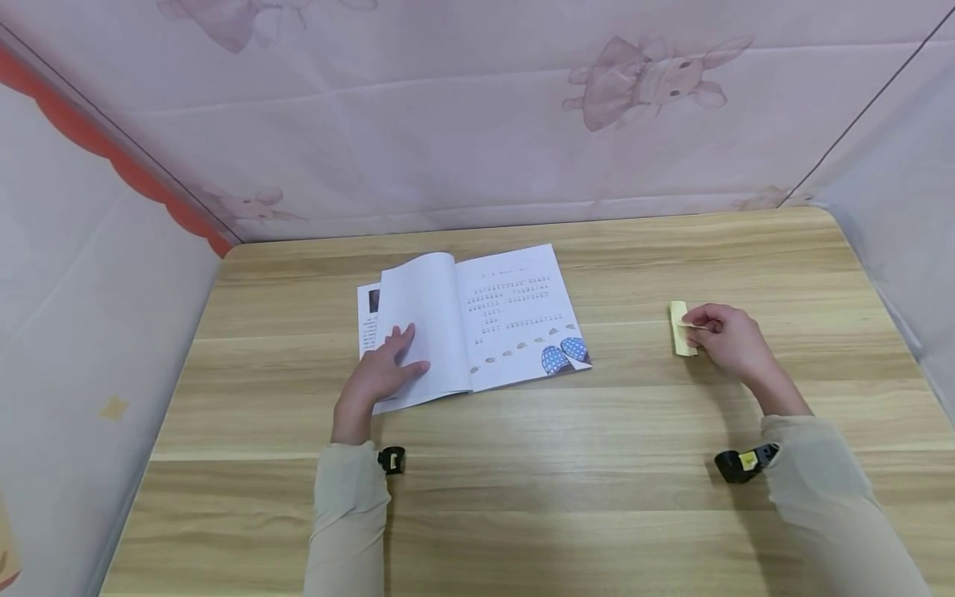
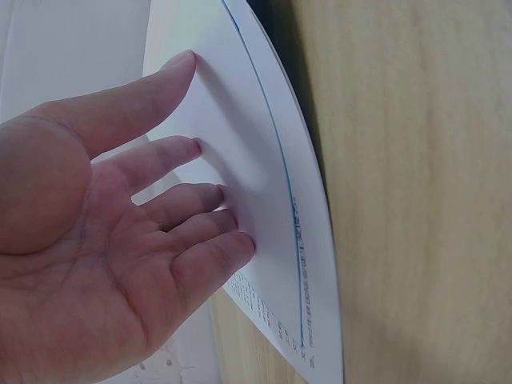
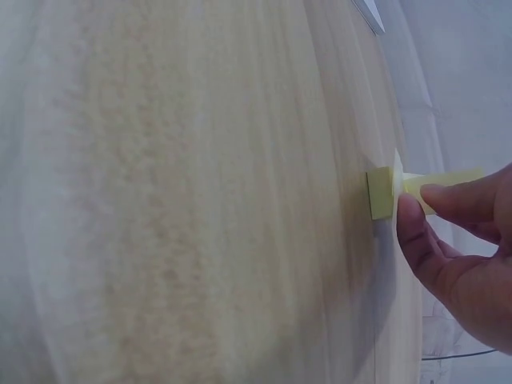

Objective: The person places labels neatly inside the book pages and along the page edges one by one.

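An open book [image 1: 515, 303] lies on the table, with print and blue dotted shapes on its right page. My left hand [image 1: 377, 371] presses spread fingertips on its bulging blank left page [image 1: 427, 303]. In the left wrist view the palm of this hand [image 2: 128, 240] shows, its fingertips at the white paper [image 2: 256, 184]. To the right of the book, a narrow pad of yellow sticky notes [image 1: 680, 336] lies on the table. My right hand [image 1: 734, 338] pinches a yellow sticky note [image 3: 452, 181] between thumb and fingers, its sheet lifted up from the pad [image 3: 381, 194].
The wood-grain table [image 1: 552, 481] stands against a pale wall covering [image 1: 462, 124] with rabbit figures. Side panels [image 1: 82, 290] close it in at left and right. Each wrist bears a small black camera, one of them the right camera [image 1: 739, 466].
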Demonstrator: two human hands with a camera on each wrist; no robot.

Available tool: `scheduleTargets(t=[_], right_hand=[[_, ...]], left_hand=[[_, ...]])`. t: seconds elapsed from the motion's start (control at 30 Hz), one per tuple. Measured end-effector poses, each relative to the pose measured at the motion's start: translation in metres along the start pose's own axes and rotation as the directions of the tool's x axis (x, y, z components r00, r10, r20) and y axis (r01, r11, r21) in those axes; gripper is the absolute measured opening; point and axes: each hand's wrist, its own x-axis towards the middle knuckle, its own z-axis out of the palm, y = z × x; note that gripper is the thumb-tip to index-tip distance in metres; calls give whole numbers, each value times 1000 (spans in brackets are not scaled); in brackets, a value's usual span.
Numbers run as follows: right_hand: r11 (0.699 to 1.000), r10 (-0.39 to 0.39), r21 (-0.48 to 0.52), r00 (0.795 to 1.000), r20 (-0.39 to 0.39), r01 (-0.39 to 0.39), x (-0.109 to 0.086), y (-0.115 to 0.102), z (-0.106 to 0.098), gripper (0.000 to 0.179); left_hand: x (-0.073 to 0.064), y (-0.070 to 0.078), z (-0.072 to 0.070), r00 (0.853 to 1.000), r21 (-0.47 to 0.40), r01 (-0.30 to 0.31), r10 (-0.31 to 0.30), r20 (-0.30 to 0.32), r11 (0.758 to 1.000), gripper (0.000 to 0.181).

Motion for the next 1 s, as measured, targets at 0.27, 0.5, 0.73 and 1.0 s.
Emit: scheduleTargets(t=[0.27,0.5,0.73,1.0], right_hand=[[999,-34,-7,999,-13,34,0,3,1,19],[999,-38,8,999,-33,38,0,4,3,19],[999,-31,30,999,-41,33,0,6,4,19],[999,-32,15,999,-35,32,0,7,5,17]], left_hand=[[0,0,0,1000,6,-5,5,-3,1000,68],[1,0,1,1000,-1,-4,4,-5,1000,68],[1,0,2,1000,-2,-2,2,-6,1000,68],[1,0,2,1000,1,-5,5,-5,1000,68]])
